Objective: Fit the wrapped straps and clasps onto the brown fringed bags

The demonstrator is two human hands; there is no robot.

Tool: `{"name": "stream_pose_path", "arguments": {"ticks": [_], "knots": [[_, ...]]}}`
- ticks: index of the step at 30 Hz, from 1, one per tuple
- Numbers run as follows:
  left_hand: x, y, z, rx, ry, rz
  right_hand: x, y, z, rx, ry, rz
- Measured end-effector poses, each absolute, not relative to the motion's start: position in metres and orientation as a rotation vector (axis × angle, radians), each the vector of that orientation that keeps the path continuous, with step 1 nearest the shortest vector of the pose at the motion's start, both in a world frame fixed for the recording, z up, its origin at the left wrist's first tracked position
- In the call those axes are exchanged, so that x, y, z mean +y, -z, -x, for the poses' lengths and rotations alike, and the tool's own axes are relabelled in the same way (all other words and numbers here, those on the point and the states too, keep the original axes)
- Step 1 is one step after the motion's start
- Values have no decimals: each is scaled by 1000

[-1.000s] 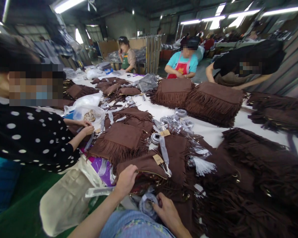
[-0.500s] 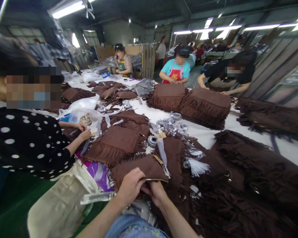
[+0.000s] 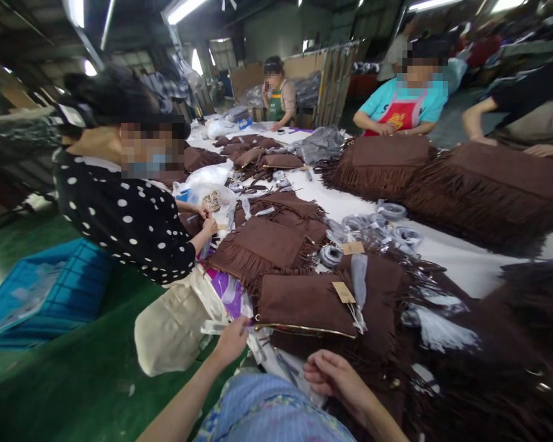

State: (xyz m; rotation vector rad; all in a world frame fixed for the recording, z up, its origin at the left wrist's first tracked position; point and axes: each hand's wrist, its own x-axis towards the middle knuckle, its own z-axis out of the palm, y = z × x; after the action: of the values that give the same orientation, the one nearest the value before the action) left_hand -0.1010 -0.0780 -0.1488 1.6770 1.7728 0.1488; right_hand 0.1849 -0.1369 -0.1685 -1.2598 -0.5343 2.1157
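Note:
A brown suede fringed bag [image 3: 304, 302] with a gold zip edge and a paper tag [image 3: 343, 292] lies flat in front of me on the white table [image 3: 461, 261]. My left hand [image 3: 231, 339] is closed at the bag's near left corner, fingers pinched on clear plastic wrapping [image 3: 253, 341] there. My right hand [image 3: 334, 377] sits just below the bag's zip edge, fingers curled together over clear wrapping, and what it holds I cannot make out.
A person in a polka-dot top [image 3: 129, 221] works at my left beside a cream cloth bag [image 3: 175, 322]. Stacks of fringed bags [image 3: 483, 184] and rolled straps [image 3: 378, 224] cover the table. A blue crate [image 3: 46, 294] stands on the green floor. Other workers stand across the table.
Both hands have let go of the bag's zip opening and dropped to its near edge. The bag now lies flat. My view has swung left, bringing the floor and crate into sight.

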Motion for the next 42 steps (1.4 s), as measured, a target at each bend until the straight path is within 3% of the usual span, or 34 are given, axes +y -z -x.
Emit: {"name": "stream_pose_path", "arguments": {"ticks": [5,11,18,25,28,34,42], "knots": [[-82,158,77,1707,-246,-1634,-136,169,-164,-979,-2060,1356],[-86,141,67,1474,-459,-1492,-121,154,-123,-1378,-1814,1239],[-92,136,62,1279,-608,-1056,-115,136,-96,-1736,-1453,1456],[-102,128,66,1137,-648,-717,-114,132,-93,-1685,-1615,1472],[-103,134,65,1236,-694,-825,-115,125,-92,-1712,-1578,1492],[-104,137,76,1477,-502,-1606,-106,103,-88,-2416,-831,1654],[-91,102,91,1687,-77,-2214,-92,97,-125,-2318,-648,1930]]}}
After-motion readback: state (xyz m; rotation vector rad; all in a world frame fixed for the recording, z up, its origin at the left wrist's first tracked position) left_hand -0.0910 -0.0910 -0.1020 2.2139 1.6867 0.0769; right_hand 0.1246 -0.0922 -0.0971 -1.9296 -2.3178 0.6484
